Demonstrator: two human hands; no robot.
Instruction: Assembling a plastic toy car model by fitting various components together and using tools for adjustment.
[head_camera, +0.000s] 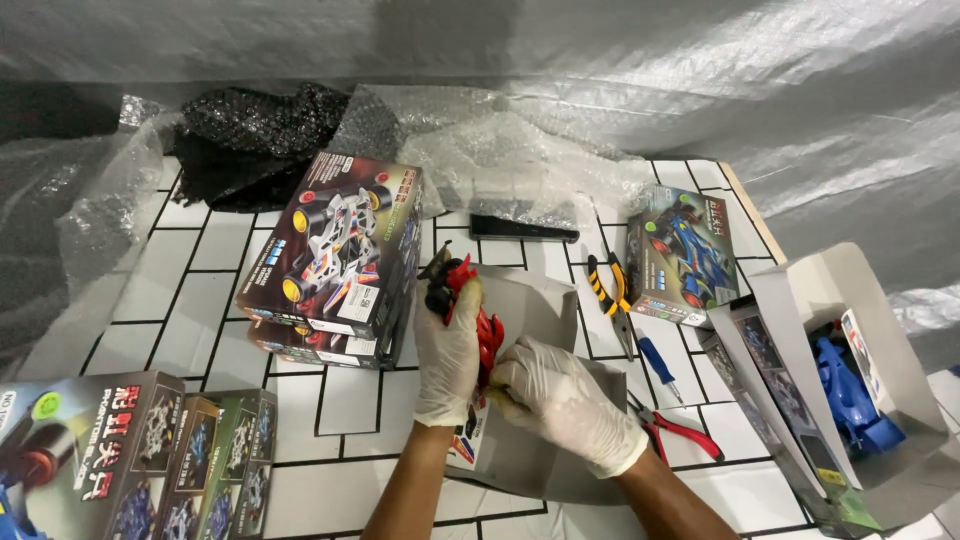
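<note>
Left fingers: gloved left hand (447, 345) wraps around the upper part of a red toy car (478, 322), black wheel at its top.
Right fingers: gloved right hand (560, 395) pinches the car's lower end.
Car's place: held upright above a grey sheet (540, 300) on the tiled tabletop (345, 400).
Left of the hands: stacked toy car boxes (335, 260); more boxes (130, 455) at the near left corner.
Right of the hands: yellow-handled pliers (610, 285), blue screwdriver (660, 365), red-handled cutters (685, 432), small boxed car (685, 255), open box (840, 300) holding blue parts (850, 395).
Far edge: bubble wrap (500, 150).
</note>
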